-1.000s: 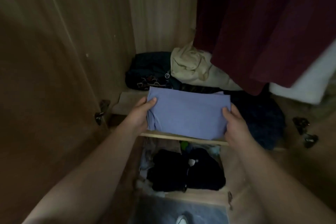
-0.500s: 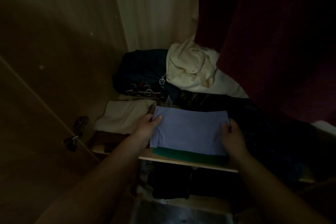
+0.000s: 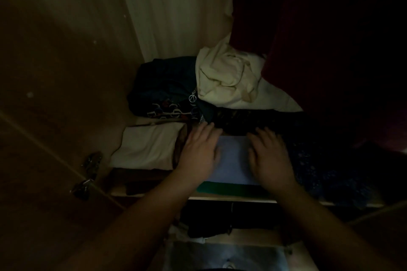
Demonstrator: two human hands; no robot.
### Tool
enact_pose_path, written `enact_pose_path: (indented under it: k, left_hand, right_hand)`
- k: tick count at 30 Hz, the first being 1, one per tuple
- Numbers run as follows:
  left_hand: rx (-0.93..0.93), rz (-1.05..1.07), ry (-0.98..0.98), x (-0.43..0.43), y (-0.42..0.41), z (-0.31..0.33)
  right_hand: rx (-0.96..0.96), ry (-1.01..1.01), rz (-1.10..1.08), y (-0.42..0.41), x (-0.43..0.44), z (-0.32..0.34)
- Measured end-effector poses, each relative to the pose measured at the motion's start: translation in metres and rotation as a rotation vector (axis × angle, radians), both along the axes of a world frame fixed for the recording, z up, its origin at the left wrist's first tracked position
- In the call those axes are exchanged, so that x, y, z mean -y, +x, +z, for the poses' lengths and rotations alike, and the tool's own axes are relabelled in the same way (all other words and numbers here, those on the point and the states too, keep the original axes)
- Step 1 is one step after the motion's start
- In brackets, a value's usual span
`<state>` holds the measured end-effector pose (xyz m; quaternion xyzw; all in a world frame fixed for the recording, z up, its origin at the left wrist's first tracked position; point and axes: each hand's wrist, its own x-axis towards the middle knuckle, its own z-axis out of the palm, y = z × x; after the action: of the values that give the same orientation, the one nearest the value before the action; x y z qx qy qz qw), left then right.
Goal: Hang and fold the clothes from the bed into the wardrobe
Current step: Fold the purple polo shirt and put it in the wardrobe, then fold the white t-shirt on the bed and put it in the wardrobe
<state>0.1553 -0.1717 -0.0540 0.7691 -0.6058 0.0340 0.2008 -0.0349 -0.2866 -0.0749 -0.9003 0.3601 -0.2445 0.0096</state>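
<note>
— Where, and lying how?
— Folded lavender garment (image 3: 233, 160), flat on the wardrobe shelf (image 3: 231, 198), stacked on a green folded piece (image 3: 229, 188). Long axis across the shelf, left to right; near edge parallel to the shelf front.
— And the hands?
— Left hand (image 3: 199, 152) and right hand (image 3: 269, 156) both spread flat, palms down on top of it, fingers extended toward the back. Nothing gripped, only pressing.
— Neighbours?
— Just left, a folded cream cloth (image 3: 147, 147). Behind, a dark printed bundle (image 3: 165, 92) with a small round metal pendant (image 3: 192, 97), and a crumpled cream garment (image 3: 226, 77). Right, dark speckled fabric (image 3: 326, 171); above that, a hanging maroon garment (image 3: 308, 39). Far left, the door hinge (image 3: 87, 176).
</note>
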Motion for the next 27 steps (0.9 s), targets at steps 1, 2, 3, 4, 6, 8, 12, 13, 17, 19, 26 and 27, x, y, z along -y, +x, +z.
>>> enact_pose_path:
  k: [1, 2, 3, 4, 6, 8, 12, 13, 17, 19, 26, 27]
  left_hand:
    - [0.026, -0.042, 0.039, 0.005, -0.003, -0.003]
    - [0.047, -0.055, 0.105, 0.008, -0.006, -0.009]
    - [0.056, -0.051, 0.187, 0.010, -0.008, -0.017]
    - [0.055, -0.048, 0.244, 0.009, -0.009, -0.026]
    - [0.033, -0.059, 0.268, 0.004, -0.011, -0.045]
    - [0.020, -0.053, 0.243, 0.000, -0.012, -0.058]
    - [-0.019, -0.016, 0.267, 0.002, -0.013, -0.066]
    - [-0.032, -0.014, 0.260, 0.003, -0.012, -0.066]
    - [-0.035, -0.013, 0.267, 0.002, -0.011, -0.066]
    - [-0.010, -0.005, 0.297, 0.002, -0.013, -0.062]
    - [0.027, -0.021, 0.375, -0.013, -0.026, -0.020]
    - [0.027, -0.023, 0.367, -0.018, -0.029, -0.012]
  right_hand:
    - [-0.062, 0.022, 0.015, 0.004, 0.000, -0.003]
    - [-0.115, 0.045, 0.008, 0.007, 0.000, -0.006]
    - [-0.151, 0.061, 0.005, 0.007, 0.001, -0.011]
    - [-0.178, 0.075, -0.002, 0.006, 0.000, -0.014]
    - [-0.224, 0.091, -0.012, -0.001, -0.002, -0.023]
    - [-0.271, 0.131, -0.029, -0.006, -0.003, -0.029]
    - [-0.283, 0.191, -0.029, -0.005, 0.000, -0.033]
    - [-0.274, 0.203, -0.023, -0.005, 0.001, -0.034]
    - [-0.256, 0.232, -0.005, -0.005, 0.003, -0.032]
    - [-0.253, 0.231, -0.008, -0.005, 0.003, -0.032]
    - [-0.304, 0.206, -0.023, -0.023, -0.016, 0.001]
    - [-0.293, 0.212, -0.050, -0.029, -0.023, 0.011]
